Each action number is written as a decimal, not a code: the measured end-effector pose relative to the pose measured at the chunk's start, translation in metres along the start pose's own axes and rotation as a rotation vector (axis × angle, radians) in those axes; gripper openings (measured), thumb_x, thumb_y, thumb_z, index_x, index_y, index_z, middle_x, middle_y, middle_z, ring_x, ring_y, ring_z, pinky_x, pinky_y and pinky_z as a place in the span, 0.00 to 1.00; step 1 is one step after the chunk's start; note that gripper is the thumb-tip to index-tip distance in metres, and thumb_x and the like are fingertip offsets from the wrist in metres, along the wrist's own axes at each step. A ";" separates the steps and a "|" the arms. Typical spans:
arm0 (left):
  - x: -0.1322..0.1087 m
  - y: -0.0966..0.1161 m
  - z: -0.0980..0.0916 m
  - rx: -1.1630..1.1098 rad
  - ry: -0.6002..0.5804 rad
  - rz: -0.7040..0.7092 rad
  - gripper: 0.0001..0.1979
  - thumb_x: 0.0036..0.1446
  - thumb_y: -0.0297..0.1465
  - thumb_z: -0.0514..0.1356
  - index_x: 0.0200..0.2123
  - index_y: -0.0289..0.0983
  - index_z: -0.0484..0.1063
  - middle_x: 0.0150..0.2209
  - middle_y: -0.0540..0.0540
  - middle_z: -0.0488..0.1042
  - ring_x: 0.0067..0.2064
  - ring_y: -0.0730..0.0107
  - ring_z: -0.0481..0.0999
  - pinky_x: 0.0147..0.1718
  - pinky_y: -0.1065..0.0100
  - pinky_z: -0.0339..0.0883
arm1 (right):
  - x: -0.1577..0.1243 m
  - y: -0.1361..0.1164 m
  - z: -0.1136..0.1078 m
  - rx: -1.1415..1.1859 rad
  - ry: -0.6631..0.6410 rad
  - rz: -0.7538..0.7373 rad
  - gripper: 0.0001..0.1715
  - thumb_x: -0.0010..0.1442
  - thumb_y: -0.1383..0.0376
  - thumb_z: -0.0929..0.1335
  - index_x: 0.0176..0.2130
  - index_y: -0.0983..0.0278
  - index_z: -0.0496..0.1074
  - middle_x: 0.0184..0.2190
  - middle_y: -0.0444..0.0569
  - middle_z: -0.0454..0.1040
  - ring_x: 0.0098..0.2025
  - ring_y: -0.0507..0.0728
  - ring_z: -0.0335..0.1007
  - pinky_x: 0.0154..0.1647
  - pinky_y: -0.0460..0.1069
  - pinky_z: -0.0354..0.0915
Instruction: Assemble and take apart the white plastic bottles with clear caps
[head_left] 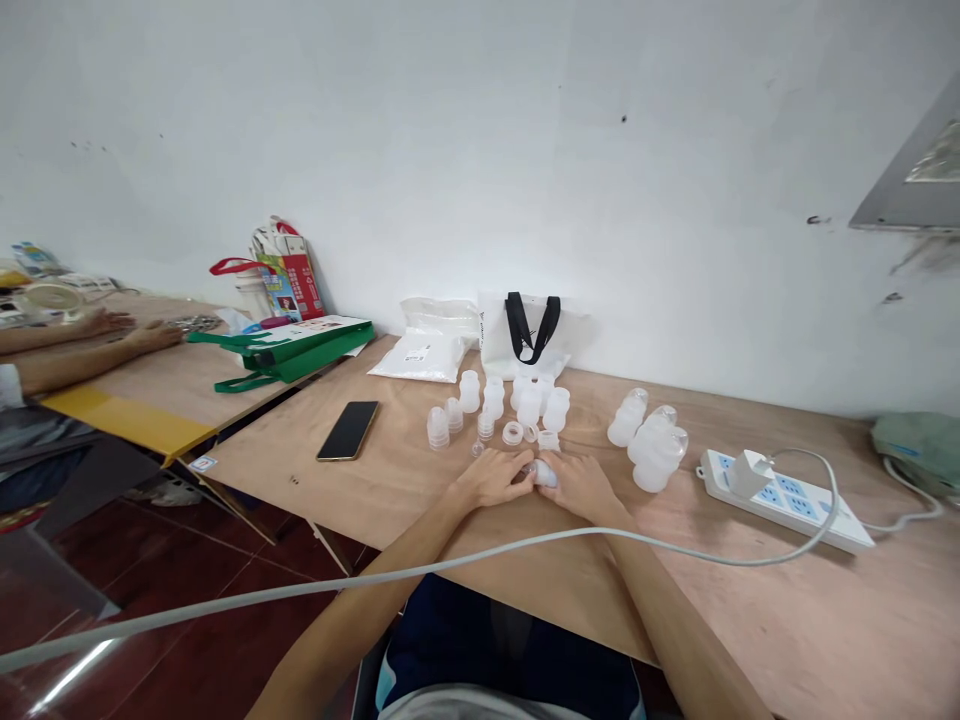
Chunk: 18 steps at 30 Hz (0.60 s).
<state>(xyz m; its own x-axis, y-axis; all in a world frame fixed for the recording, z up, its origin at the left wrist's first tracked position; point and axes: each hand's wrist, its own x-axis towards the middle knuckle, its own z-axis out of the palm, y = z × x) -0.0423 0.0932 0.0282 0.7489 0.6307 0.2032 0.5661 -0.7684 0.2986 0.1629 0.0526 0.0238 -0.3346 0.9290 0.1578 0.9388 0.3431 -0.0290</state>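
My left hand (491, 477) and my right hand (581, 482) rest close together on the wooden table (420, 490). Both are closed around a small translucent white plastic bottle (543, 473) held between their fingertips. Just beyond the hands stand several small white plastic bottles (529, 402), stacked caps (438, 428) and a loose ring (513, 433). More bottles lie on their sides (652, 440) to the right of my right hand.
A black phone (348, 430) lies left of the bottles. A white power strip (784, 497) with a plugged adapter sits at right, its cable running across my arms. White bags (525, 335) lean on the wall. Another person's arms (82, 345) rest on the neighbouring table by green bags (300, 350).
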 end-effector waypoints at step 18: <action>0.001 -0.003 0.011 -0.359 0.189 0.016 0.16 0.71 0.41 0.46 0.34 0.39 0.62 0.30 0.50 0.69 0.32 0.68 0.69 0.33 0.68 0.57 | 0.006 -0.005 -0.007 0.411 0.021 0.109 0.08 0.57 0.60 0.69 0.38 0.58 0.72 0.32 0.44 0.78 0.35 0.59 0.73 0.33 0.47 0.55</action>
<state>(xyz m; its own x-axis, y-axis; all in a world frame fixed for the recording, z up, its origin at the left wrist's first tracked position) -0.0395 0.0955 0.0175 0.6610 0.6537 0.3685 0.3736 -0.7126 0.5939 0.1569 0.0558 0.0321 -0.2297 0.9613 0.1519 0.8568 0.2738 -0.4371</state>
